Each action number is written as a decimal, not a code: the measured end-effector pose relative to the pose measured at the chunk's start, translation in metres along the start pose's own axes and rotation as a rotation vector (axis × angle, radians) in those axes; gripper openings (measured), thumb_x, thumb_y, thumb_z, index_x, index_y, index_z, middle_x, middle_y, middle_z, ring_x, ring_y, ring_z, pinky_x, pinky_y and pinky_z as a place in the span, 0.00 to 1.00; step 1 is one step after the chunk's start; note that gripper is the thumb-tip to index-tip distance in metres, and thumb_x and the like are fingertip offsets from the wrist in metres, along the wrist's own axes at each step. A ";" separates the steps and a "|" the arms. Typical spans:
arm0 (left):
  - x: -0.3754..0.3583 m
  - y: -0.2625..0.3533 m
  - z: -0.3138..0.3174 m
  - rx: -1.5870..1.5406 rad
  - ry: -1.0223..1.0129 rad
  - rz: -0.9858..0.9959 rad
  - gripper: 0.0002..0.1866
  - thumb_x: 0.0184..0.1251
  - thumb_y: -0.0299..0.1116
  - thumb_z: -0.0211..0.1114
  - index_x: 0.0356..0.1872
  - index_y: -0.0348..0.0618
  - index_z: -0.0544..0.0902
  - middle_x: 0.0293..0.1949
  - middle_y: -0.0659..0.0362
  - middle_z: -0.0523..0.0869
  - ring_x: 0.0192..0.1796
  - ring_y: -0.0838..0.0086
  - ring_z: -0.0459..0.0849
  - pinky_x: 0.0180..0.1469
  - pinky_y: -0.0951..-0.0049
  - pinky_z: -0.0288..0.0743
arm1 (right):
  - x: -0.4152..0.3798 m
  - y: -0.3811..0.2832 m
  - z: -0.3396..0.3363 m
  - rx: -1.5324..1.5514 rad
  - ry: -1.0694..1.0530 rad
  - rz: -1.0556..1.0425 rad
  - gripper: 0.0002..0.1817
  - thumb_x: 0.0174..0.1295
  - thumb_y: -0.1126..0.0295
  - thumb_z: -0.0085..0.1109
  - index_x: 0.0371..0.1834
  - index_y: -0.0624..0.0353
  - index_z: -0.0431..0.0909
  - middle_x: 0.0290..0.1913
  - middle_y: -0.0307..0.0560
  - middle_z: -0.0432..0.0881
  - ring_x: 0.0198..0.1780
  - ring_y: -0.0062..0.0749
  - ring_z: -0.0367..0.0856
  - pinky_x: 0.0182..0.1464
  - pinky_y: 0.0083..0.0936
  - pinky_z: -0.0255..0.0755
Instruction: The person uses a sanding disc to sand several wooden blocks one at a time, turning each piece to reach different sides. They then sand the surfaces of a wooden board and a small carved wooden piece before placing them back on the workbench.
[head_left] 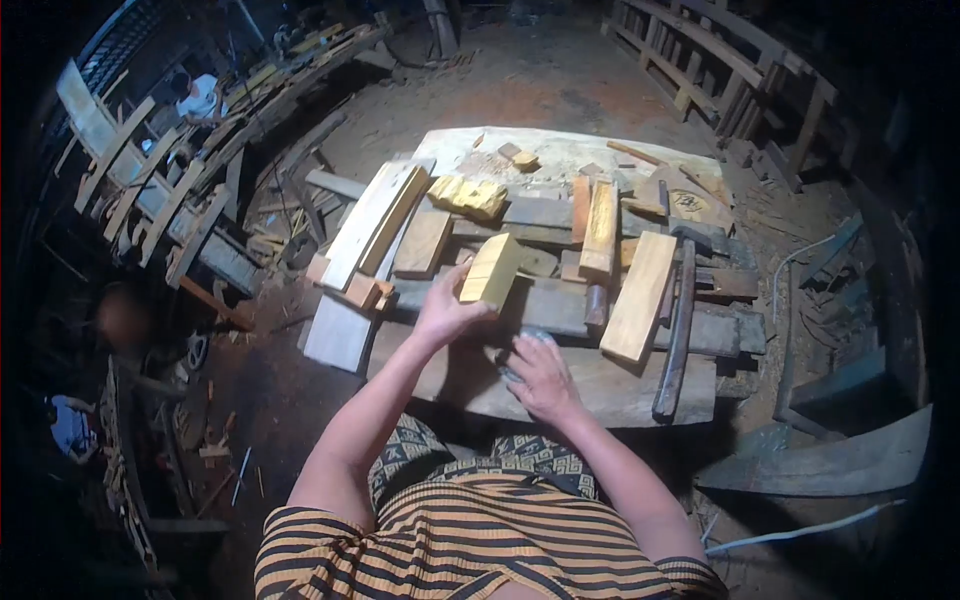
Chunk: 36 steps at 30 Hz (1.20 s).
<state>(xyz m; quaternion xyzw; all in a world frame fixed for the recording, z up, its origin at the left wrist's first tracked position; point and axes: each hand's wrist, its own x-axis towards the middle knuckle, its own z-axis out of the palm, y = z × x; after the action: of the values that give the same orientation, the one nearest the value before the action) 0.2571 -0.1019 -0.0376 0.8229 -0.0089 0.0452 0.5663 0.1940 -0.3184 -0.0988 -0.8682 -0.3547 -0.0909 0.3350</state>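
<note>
My left hand (pixel 447 308) grips a pale yellow wooden block (pixel 491 270) by its near end and holds it tilted over the workbench (pixel 600 390). Just below and to the right, my right hand (pixel 541 378) rests on the bench top with its fingers curled over a small greyish object (pixel 532 338); what that object is I cannot tell. Both forearms reach forward from my striped shirt.
The bench holds several wooden pieces: a long light plank (pixel 640 296), a carved yellow piece (pixel 469 195), stacked pale boards (pixel 372 222), a dark bar (pixel 677 335). Timber scraps cover the dirt floor at left. Another person sits at far left (pixel 122 318). Wooden frames stand at back right.
</note>
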 end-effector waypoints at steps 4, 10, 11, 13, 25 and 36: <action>-0.062 0.001 -0.024 0.411 0.055 -0.017 0.45 0.37 0.42 0.76 0.61 0.33 0.70 0.54 0.47 0.79 0.56 0.64 0.79 0.60 0.66 0.71 | 0.001 0.000 0.006 -0.082 -0.017 0.005 0.24 0.59 0.58 0.58 0.60 0.48 0.73 0.67 0.48 0.66 0.71 0.43 0.59 0.72 0.48 0.48; -0.105 -0.020 -0.016 0.616 0.104 0.147 0.48 0.39 0.45 0.74 0.65 0.39 0.64 0.49 0.46 0.76 0.52 0.51 0.71 0.57 0.55 0.67 | 0.004 -0.004 0.006 -0.122 -0.031 0.021 0.25 0.58 0.59 0.59 0.60 0.49 0.72 0.67 0.47 0.66 0.70 0.42 0.60 0.71 0.48 0.49; -0.105 -0.029 -0.011 0.666 0.163 0.213 0.48 0.39 0.45 0.74 0.65 0.38 0.63 0.49 0.46 0.75 0.53 0.51 0.71 0.57 0.55 0.67 | 0.004 -0.004 0.006 -0.129 -0.024 0.009 0.25 0.58 0.59 0.60 0.60 0.50 0.72 0.67 0.47 0.67 0.70 0.42 0.60 0.71 0.48 0.50; -0.107 -0.034 -0.006 0.753 0.237 0.291 0.50 0.40 0.46 0.74 0.66 0.35 0.61 0.50 0.46 0.74 0.54 0.51 0.70 0.57 0.55 0.67 | 0.003 -0.005 0.006 -0.146 -0.008 -0.013 0.26 0.57 0.60 0.60 0.60 0.51 0.72 0.66 0.47 0.68 0.69 0.42 0.61 0.70 0.48 0.51; -0.107 -0.032 -0.006 0.754 0.259 0.202 0.50 0.39 0.47 0.74 0.66 0.40 0.61 0.48 0.47 0.75 0.52 0.52 0.70 0.56 0.54 0.68 | 0.005 -0.004 0.009 -0.169 0.028 -0.061 0.24 0.57 0.62 0.60 0.59 0.51 0.73 0.64 0.47 0.70 0.67 0.44 0.64 0.68 0.46 0.53; -0.096 -0.054 -0.025 0.456 0.262 0.159 0.47 0.40 0.48 0.75 0.63 0.38 0.67 0.48 0.49 0.77 0.51 0.54 0.73 0.57 0.57 0.69 | 0.009 -0.006 0.008 -0.165 0.045 -0.085 0.23 0.55 0.64 0.60 0.57 0.52 0.74 0.63 0.49 0.71 0.67 0.45 0.65 0.68 0.45 0.54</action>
<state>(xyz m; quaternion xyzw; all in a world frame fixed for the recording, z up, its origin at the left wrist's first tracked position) 0.1634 -0.0630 -0.0870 0.9130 0.0100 0.1965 0.3575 0.1956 -0.3054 -0.0980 -0.8747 -0.3751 -0.1536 0.2659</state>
